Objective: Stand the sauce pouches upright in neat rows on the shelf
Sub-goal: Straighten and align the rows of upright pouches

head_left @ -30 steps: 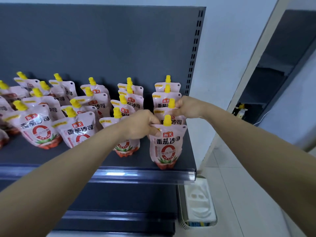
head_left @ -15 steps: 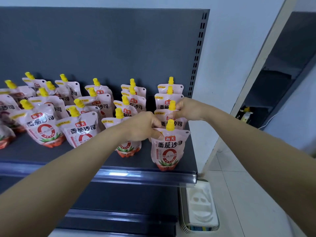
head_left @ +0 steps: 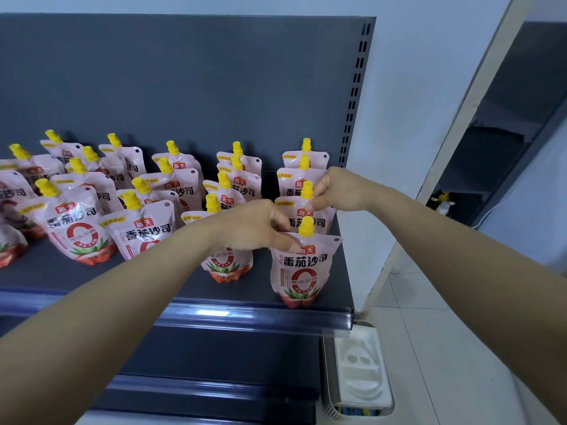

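1. Since the earlier frame: little changed; both hands on the same two pouches of the right-hand column, front pouch still upright at the shelf edge, right hand's fingers now lower on the pouch behind.
2. Head view, right of centre: front pouch (head_left: pixel 302 268), pink with yellow cap, upright just behind the shelf lip, last in the rightmost column.
3. Left hand (head_left: pixel 257 227), centre of frame: fingers closed in a pinch on the front pouch's top left corner, beside the cap.
4. Right hand (head_left: pixel 339 190), right of centre, higher up: fingers curled shut on the top edge of the second pouch (head_left: pixel 306 214), directly behind the front pouch.
5. Further pouches (head_left: pixel 303 162) of the same column behind, upright, overlapping toward the back panel.
6. Left half of frame: other rows of pouches (head_left: pixel 79 231), several leaning, spacing uneven.
7. Shelf (head_left: pixel 251 315): dark grey, clear price rail along the front edge.
8. Lower right of frame, on the floor: basket (head_left: pixel 329 403) holding a white moulded tray (head_left: pixel 360 371).
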Action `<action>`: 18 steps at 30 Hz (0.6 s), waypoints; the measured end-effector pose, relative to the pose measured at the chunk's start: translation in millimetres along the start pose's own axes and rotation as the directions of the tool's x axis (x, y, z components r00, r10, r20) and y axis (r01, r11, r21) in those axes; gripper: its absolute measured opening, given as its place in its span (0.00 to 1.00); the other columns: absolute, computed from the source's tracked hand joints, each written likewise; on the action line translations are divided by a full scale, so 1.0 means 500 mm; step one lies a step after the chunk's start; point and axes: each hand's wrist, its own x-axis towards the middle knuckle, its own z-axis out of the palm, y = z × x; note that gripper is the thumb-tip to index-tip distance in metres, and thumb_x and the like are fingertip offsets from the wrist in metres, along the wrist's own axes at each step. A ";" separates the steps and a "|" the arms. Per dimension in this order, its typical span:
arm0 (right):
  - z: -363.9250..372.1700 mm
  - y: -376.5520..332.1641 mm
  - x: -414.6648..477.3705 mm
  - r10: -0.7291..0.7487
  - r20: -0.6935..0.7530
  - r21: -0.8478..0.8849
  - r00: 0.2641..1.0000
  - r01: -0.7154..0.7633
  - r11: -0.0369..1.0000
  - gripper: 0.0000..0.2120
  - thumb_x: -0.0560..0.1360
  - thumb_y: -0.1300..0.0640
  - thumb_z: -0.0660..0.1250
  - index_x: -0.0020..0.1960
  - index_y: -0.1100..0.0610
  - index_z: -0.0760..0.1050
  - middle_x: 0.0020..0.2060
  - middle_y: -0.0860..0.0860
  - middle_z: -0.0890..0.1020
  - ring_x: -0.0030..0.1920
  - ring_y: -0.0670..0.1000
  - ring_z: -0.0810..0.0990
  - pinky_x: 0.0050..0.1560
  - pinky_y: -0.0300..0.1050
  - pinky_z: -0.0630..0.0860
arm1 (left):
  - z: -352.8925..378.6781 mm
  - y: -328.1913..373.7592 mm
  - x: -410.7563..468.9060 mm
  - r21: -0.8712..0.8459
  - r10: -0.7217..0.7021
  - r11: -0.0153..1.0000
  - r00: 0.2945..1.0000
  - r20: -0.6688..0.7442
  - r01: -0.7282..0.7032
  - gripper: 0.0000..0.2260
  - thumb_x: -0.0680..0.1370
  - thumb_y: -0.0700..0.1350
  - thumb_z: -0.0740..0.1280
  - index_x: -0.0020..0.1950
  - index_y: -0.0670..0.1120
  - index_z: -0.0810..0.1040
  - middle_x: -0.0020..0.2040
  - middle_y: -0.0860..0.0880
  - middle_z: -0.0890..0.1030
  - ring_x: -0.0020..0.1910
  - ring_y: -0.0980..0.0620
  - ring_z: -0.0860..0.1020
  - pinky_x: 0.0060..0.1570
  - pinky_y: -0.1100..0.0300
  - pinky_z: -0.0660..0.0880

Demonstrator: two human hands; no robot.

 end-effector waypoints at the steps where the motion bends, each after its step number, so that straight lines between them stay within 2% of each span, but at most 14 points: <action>1: -0.002 0.000 -0.001 -0.002 0.018 -0.003 1.000 0.002 1.000 0.12 0.73 0.57 0.71 0.44 0.67 0.83 0.29 0.55 0.78 0.30 0.49 0.70 0.36 0.41 0.67 | -0.001 0.000 -0.001 -0.006 0.005 1.000 1.000 -0.002 -0.005 0.09 0.72 0.51 0.71 0.48 0.48 0.84 0.48 0.50 0.85 0.51 0.51 0.81 0.59 0.48 0.75; 4: -0.007 -0.001 0.000 -0.001 0.045 -0.006 0.999 0.001 1.000 0.12 0.73 0.57 0.71 0.44 0.67 0.83 0.26 0.51 0.75 0.29 0.48 0.69 0.35 0.41 0.65 | -0.003 0.001 -0.002 0.019 0.006 1.000 1.000 -0.018 -0.005 0.08 0.74 0.46 0.70 0.49 0.45 0.84 0.49 0.47 0.85 0.51 0.49 0.81 0.59 0.48 0.75; 8: -0.010 -0.003 0.003 0.004 0.065 -0.028 0.998 -0.002 1.000 0.12 0.73 0.56 0.71 0.45 0.66 0.84 0.31 0.53 0.79 0.34 0.51 0.72 0.41 0.44 0.69 | -0.004 0.004 -0.002 0.064 0.021 0.998 1.000 -0.024 -0.019 0.05 0.74 0.43 0.69 0.46 0.43 0.84 0.46 0.45 0.85 0.47 0.49 0.81 0.57 0.49 0.76; 12: -0.013 -0.003 0.006 0.020 0.085 -0.030 0.996 -0.017 0.999 0.12 0.73 0.56 0.71 0.48 0.65 0.84 0.44 0.59 0.85 0.42 0.54 0.78 0.49 0.47 0.74 | -0.005 0.004 -0.002 0.064 0.028 0.998 0.999 -0.021 -0.026 0.07 0.74 0.43 0.69 0.46 0.42 0.84 0.47 0.42 0.84 0.49 0.45 0.80 0.57 0.46 0.75; 16: -0.021 -0.011 0.001 0.052 0.145 -0.078 0.988 -0.041 0.996 0.14 0.74 0.53 0.70 0.49 0.65 0.82 0.43 0.60 0.82 0.41 0.52 0.77 0.41 0.40 0.74 | -0.009 0.003 -0.008 0.026 0.034 0.999 0.999 0.003 -0.034 0.08 0.74 0.46 0.70 0.49 0.43 0.84 0.48 0.45 0.85 0.51 0.49 0.81 0.58 0.49 0.75; 18: -0.033 -0.018 -0.005 0.053 0.161 -0.099 0.985 -0.037 0.994 0.15 0.73 0.51 0.71 0.47 0.63 0.83 0.42 0.58 0.81 0.42 0.52 0.77 0.44 0.43 0.76 | -0.017 0.007 -0.018 -0.006 0.043 0.999 0.999 -0.022 -0.043 0.10 0.73 0.48 0.70 0.50 0.45 0.84 0.49 0.48 0.85 0.51 0.53 0.81 0.58 0.55 0.76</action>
